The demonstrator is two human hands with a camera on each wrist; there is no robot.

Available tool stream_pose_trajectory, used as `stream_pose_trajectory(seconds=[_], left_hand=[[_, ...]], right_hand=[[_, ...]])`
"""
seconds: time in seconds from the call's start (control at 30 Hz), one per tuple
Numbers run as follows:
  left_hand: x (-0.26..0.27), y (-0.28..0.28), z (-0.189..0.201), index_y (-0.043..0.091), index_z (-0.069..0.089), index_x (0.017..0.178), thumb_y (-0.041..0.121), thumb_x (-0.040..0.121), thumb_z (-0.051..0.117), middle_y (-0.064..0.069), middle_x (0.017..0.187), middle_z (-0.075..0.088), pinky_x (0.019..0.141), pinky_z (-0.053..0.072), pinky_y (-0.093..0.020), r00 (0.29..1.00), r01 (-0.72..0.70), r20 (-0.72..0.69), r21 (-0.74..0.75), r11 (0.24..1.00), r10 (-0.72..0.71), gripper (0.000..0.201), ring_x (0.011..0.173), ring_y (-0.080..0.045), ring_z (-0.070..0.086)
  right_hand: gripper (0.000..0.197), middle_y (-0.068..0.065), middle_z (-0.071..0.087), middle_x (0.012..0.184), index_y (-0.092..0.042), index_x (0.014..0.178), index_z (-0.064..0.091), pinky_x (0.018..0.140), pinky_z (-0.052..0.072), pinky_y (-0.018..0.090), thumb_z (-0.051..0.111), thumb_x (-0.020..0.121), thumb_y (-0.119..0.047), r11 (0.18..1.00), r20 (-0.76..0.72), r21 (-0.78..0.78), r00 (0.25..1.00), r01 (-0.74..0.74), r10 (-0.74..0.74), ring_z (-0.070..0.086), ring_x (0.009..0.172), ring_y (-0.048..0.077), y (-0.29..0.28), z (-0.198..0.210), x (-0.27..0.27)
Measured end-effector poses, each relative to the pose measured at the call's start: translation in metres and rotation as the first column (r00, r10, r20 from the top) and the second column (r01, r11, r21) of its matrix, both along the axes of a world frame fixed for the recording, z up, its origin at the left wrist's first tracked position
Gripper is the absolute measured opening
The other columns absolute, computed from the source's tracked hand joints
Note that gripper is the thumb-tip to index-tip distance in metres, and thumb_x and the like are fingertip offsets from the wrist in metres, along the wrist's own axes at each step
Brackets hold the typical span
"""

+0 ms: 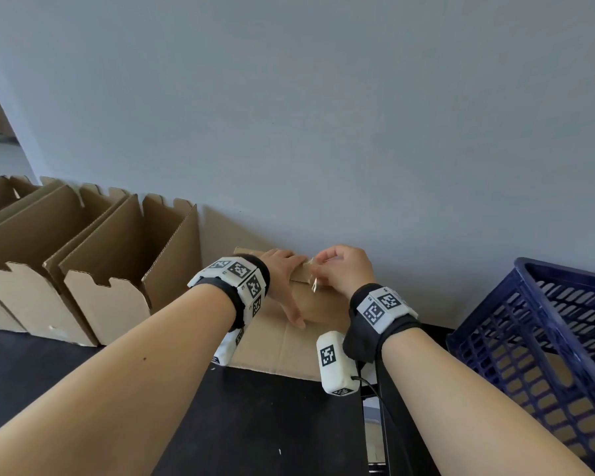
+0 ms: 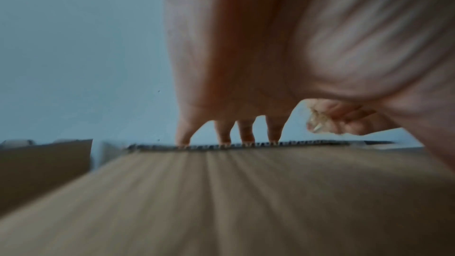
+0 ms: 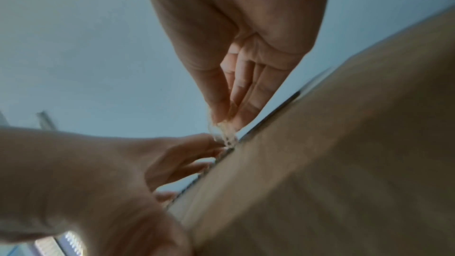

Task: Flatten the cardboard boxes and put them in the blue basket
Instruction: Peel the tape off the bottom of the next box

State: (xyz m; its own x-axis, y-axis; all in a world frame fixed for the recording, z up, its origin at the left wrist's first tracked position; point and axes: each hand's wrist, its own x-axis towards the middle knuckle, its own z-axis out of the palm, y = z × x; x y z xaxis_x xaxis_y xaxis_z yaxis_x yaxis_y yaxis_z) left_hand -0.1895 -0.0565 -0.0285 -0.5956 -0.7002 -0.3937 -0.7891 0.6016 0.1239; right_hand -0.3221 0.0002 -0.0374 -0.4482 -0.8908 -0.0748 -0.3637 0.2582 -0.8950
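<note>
Box in hand: cardboard box [image 1: 310,304] stands on the black table [image 1: 261,424] against the grey wall [image 1: 323,97], between the row of open boxes and the blue basket; its lower flap lies flat on the table toward the person.
Left hand: left hand [image 1: 284,280] lies on the front face of the box, fingers straight and spread, their tips on the top corrugated edge; the left wrist view shows the fingertips [image 2: 183,141] touching that edge, and the thumb reaches down the panel.
Right hand: right hand [image 1: 344,269] is at the top edge just beside the left fingertips, thumb and fingers drawn narrow together, pinching a strip of clear tape [image 1: 312,280].
Tape: the strip is crumpled and glossy; in the right wrist view it runs from the pinching fingertips [image 3: 221,118] down to the box edge.
Open boxes: three or so open cardboard boxes [image 1: 110,255] stand side by side at the left of the table, against the wall, tops open with notched flaps.
Blue basket: blue basket [image 1: 529,338] sits at the right, beyond the table edge, tilted, its slotted walls showing brown cardboard inside.
Wrists: both wear black bands carrying white blocks with square black markers.
</note>
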Motion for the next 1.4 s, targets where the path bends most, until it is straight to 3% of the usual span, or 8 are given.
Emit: stream_pose_trajectory(seconds=[0.13,0.23,0.5,0.6,0.83,1.1,1.23,1.4], left_hand=[[-0.01,-0.002,0.01,0.031,0.011,0.149,0.065,0.048,0.08,0.005,0.149,0.024,0.11,0.031,-0.052,0.994,-0.003,0.105,0.013,1.0,0.002,0.128,0.14,-0.021,0.024],[-0.018,0.0,0.012,0.029,0.011,0.149,0.061,0.049,0.083,0.002,0.149,0.024,0.108,0.034,-0.052,0.992,-0.003,0.128,0.011,1.0,0.002,0.128,0.139,-0.024,0.027],[-0.022,0.001,0.013,0.027,0.011,0.149,0.055,0.051,0.085,0.0,0.148,0.024,0.107,0.037,-0.05,0.992,-0.011,0.127,0.017,1.0,0.009,0.125,0.137,-0.025,0.03],[-0.019,0.002,0.013,0.027,0.011,0.149,0.055,0.052,0.085,0.0,0.148,0.024,0.107,0.036,-0.05,0.992,-0.013,0.124,0.014,1.0,0.011,0.125,0.137,-0.025,0.029],[-0.012,0.003,0.014,0.029,0.011,0.149,0.055,0.054,0.084,0.002,0.149,0.024,0.11,0.033,-0.05,0.994,-0.02,0.111,0.017,1.0,0.018,0.123,0.14,-0.023,0.025],[-0.01,0.003,0.014,0.029,0.008,0.15,0.056,0.053,0.083,0.002,0.15,0.022,0.11,0.031,-0.051,0.995,-0.022,0.103,0.027,0.999,0.019,0.125,0.141,-0.023,0.022],[-0.01,0.003,0.014,0.029,0.008,0.15,0.056,0.053,0.083,0.002,0.151,0.02,0.111,0.031,-0.051,0.995,-0.02,0.098,0.029,0.999,0.017,0.126,0.141,-0.023,0.022],[-0.009,0.002,0.013,0.03,0.007,0.15,0.057,0.053,0.083,0.002,0.151,0.02,0.11,0.031,-0.051,0.995,-0.016,0.098,0.028,0.999,0.013,0.126,0.142,-0.023,0.021]], right_hand=[[0.021,0.004,0.067,0.064,-0.018,0.064,0.067,0.057,0.054,0.024,0.073,0.071,0.001,0.989,0.015,-0.004,0.989,0.15,-0.15,0.063,0.056,0.017,0.002,0.003,-0.019],[0.027,0.001,0.067,0.061,-0.022,0.057,0.066,0.067,0.058,0.029,0.071,0.069,0.002,0.969,-0.039,-0.047,0.969,0.243,-0.245,0.062,0.056,0.018,0.011,0.005,-0.038],[0.017,-0.001,0.071,0.071,-0.022,0.068,0.069,0.072,0.053,0.026,0.069,0.073,-0.006,0.886,-0.072,-0.143,0.888,0.441,-0.454,0.067,0.069,0.018,0.029,0.008,-0.072],[0.018,-0.002,0.068,0.086,-0.017,0.088,0.068,0.074,0.045,0.022,0.067,0.075,-0.005,0.922,-0.201,-0.172,0.904,0.347,-0.378,0.062,0.078,0.015,0.026,0.009,-0.062],[0.021,0.003,0.058,0.099,-0.015,0.087,0.073,0.071,0.036,0.022,0.055,0.082,-0.005,0.999,-0.62,-0.033,0.785,-0.035,0.007,0.058,0.087,0.021,0.015,-0.003,-0.026],[0.027,0.017,0.065,0.081,0.0,0.079,0.067,0.075,0.048,0.035,0.055,0.086,-0.023,0.976,-0.601,0.138,0.769,-0.169,0.218,0.056,0.081,0.031,0.013,-0.008,-0.021],[0.037,0.012,0.04,0.065,-0.005,0.055,0.043,0.06,0.021,0.033,0.045,0.089,-0.02,0.977,-0.549,0.12,0.808,-0.176,0.213,0.039,0.069,0.023,0.012,-0.006,-0.018],[0.024,-0.003,0.047,0.09,-0.012,0.07,0.074,0.067,0.026,0.019,0.058,0.087,-0.017,0.983,-0.548,0.104,0.816,-0.151,0.184,0.046,0.088,0.012,0.016,-0.008,-0.023]])
